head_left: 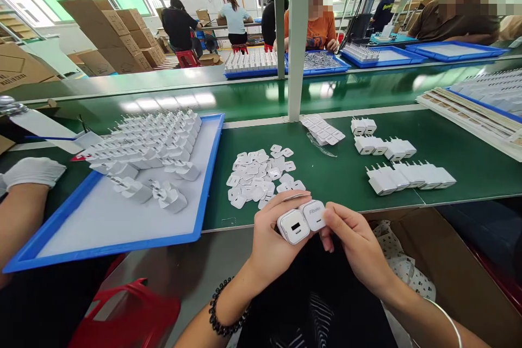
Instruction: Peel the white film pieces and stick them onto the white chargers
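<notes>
My left hand (271, 242) is closed around a white plug charger (294, 227), its face with a dark USB port and a smaller slot turned toward me. A thin edge, perhaps of a flat plate, shows at its fingers. Pressed beside that charger is a second white square piece (313, 214) with grey lettering and a slot. My right hand (354, 239) grips this piece at its right edge, thumb on the front; whether it is a cover or a whole charger I cannot tell. Just beyond my hands lies a loose pile of white square covers (255, 174).
On the left, a blue-rimmed tray (207, 174) holds rows of chargers, near a co-worker's gloved hand (35, 173). Chargers (410, 176) stand in groups at right, by a bagged sheet of white pieces (324, 129). A white post (295, 38) rises behind. A red stool (130, 315) stands lower left.
</notes>
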Tool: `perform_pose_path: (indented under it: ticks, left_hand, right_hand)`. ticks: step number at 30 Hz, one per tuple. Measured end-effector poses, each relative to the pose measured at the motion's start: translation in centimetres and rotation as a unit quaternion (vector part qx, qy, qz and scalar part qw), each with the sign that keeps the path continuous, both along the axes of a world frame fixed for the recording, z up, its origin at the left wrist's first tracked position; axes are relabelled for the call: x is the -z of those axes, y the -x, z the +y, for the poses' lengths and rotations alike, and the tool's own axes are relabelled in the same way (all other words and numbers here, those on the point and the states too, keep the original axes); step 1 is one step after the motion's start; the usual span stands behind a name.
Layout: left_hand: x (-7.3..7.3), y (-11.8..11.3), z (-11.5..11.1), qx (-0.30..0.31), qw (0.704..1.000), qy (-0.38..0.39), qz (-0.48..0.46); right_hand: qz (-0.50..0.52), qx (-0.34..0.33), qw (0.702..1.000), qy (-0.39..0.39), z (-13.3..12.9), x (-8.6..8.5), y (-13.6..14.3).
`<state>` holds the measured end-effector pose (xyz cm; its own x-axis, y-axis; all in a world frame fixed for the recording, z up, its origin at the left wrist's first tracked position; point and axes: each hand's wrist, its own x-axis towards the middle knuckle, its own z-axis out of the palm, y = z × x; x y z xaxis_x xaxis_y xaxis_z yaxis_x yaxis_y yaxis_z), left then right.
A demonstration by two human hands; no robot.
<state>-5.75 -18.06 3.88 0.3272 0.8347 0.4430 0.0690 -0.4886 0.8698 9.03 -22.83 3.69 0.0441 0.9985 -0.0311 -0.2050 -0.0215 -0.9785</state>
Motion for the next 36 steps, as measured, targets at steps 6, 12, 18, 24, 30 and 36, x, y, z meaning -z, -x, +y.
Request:
perform_pose_path:
  ticks: [6,12,18,24,30,36]
  left_hand:
    - [-0.2,0.5,0.2,0.031,0.999,-0.012,-0.012]
    - [-0.2,0.4,0.1,0.043,0.999,-0.023,-0.005]
    - [-0.2,0.9,0.4,0.074,0.996,-0.045,0.012]
    - [-0.1,1.1,0.4,0.139,0.987,0.005,0.083]
    - [-0.8,1.1,-0.2,0.151,0.978,0.082,0.122]
    - [-0.7,1.5,-0.5,0.144,0.974,0.125,0.120]
  right_hand:
    - [0.044,-0.029,0.999,-0.001,-0.2,0.1,-0.1]
    - [-0.066,-0.040,0.997,-0.017,-0.3,-0.3,-0.4]
    - [-0.063,-0.114,0.991,-0.022,-0.2,0.2,-0.8]
    - [-0.142,-0.074,0.987,0.001,1.1,0.2,-1.7]
    - [-0.228,-0.124,0.964,-0.052,2.8,-0.5,-3.1]
    - [-0.279,-0.161,0.944,-0.073,3.2,-0.2,-4.1]
